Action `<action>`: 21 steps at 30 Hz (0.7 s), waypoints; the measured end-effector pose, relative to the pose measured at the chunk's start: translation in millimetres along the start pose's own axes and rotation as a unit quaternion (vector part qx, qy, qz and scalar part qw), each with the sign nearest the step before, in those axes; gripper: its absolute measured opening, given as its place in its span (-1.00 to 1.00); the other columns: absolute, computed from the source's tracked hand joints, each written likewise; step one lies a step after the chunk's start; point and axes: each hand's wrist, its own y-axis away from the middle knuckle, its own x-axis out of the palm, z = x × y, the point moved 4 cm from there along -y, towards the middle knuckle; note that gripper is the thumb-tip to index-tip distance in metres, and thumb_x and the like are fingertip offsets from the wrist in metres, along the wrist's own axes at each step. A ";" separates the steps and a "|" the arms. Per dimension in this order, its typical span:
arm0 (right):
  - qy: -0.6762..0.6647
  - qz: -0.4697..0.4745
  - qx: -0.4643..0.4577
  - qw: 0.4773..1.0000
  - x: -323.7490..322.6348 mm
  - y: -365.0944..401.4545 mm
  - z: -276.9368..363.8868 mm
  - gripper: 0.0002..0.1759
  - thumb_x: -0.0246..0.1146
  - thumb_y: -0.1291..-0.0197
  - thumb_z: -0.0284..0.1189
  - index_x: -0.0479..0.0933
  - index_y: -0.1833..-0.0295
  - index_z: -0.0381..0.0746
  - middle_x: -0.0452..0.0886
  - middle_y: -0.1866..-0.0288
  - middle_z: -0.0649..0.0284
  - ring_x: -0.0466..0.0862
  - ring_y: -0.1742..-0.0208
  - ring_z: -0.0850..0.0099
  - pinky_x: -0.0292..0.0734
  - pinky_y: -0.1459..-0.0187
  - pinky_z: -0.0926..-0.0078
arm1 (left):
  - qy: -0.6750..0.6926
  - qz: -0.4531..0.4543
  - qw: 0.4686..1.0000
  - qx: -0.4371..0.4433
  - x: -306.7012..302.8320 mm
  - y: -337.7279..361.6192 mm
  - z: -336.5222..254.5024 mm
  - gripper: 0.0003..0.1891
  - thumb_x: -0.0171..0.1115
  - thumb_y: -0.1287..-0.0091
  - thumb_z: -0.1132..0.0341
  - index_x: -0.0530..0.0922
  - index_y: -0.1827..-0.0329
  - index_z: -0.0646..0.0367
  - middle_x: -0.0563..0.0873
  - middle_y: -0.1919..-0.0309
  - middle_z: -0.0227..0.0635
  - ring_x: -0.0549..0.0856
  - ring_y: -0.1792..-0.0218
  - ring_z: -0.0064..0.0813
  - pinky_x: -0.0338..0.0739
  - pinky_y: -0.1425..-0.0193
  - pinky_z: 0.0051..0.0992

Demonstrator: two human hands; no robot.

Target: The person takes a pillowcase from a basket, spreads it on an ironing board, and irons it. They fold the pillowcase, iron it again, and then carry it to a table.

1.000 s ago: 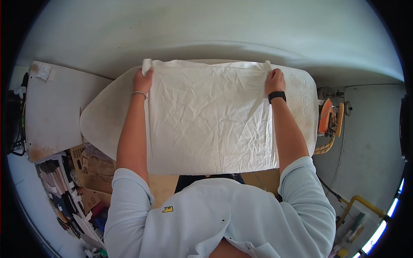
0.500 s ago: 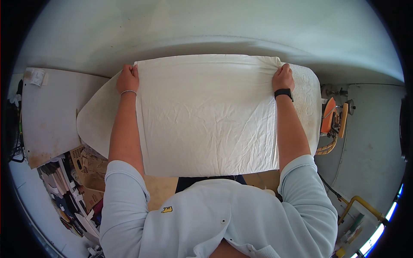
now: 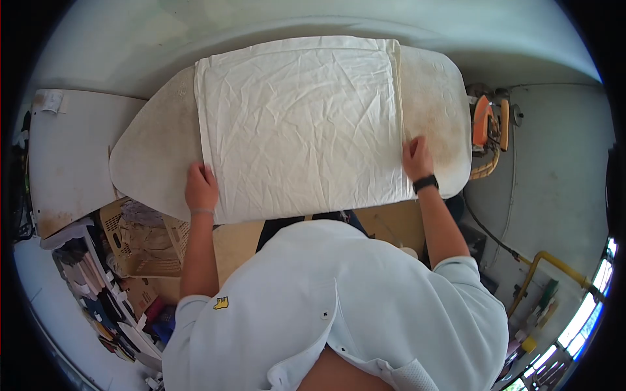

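Observation:
A white wrinkled cloth (image 3: pixel 300 130), shaped like a pillowcase or folded sheet, lies spread across a padded ironing board (image 3: pixel 153 140). My left hand (image 3: pixel 202 187) is at its left edge, near the front corner, fingers curled in against the fabric. At the right edge, a little farther back, my right hand (image 3: pixel 418 158) has its fingers pinched along the cloth's side. The fingertips of both hands are partly hidden. Creases run all over the cloth, and its far edge shows a straight hem.
An orange iron (image 3: pixel 482 122) stands off the board's right end. To the left is a pale panel (image 3: pixel 85 156), with a plastic basket (image 3: pixel 153 267) of cloth below it. Stacked folded fabrics (image 3: pixel 98 303) sit lower left. A yellow pipe (image 3: pixel 531 270) runs at lower right.
Both hands have left the cloth's far corners and come back along its sides towards me. The cloth now lies flatter, with more creases showing. The view has shifted, so the board appears higher.

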 end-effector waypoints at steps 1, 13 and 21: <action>-0.007 0.005 -0.002 1.000 -5.7 27.6 -2.7 -0.76 0.22 -0.18 -0.34 0.34 0.20 -0.22 0.51 0.43 0.08 0.56 0.41 0.05 0.43 0.36 0.10 | 0.007 -0.001 1.000 0.010 -1.2 23.1 4.8 -0.76 0.04 -0.38 0.18 0.41 0.12 0.19 0.59 0.19 -0.07 0.60 0.20 0.02 0.49 0.18 -0.14; 0.087 -0.052 0.091 0.991 -7.1 91.0 -13.8 -0.85 -0.02 -0.35 -0.32 0.28 0.09 -0.13 0.60 0.40 -0.02 0.59 0.32 -0.10 0.43 0.31 -0.03 | 0.072 0.012 0.997 0.000 2.7 78.7 31.0 -0.72 0.02 -0.41 0.15 0.31 0.01 0.15 0.63 0.42 -0.04 0.63 0.38 0.03 0.47 0.32 -0.11; 0.175 -0.064 0.065 0.980 -4.3 98.7 -17.2 -0.87 -0.03 -0.33 -0.32 0.29 0.10 -0.10 0.64 0.39 0.09 0.64 0.29 0.05 0.40 0.22 0.01 | 0.041 0.034 0.999 0.005 -9.4 85.4 33.0 -0.66 0.03 -0.39 0.17 0.26 -0.14 0.07 0.65 0.40 -0.17 0.67 0.38 -0.09 0.50 0.37 -0.18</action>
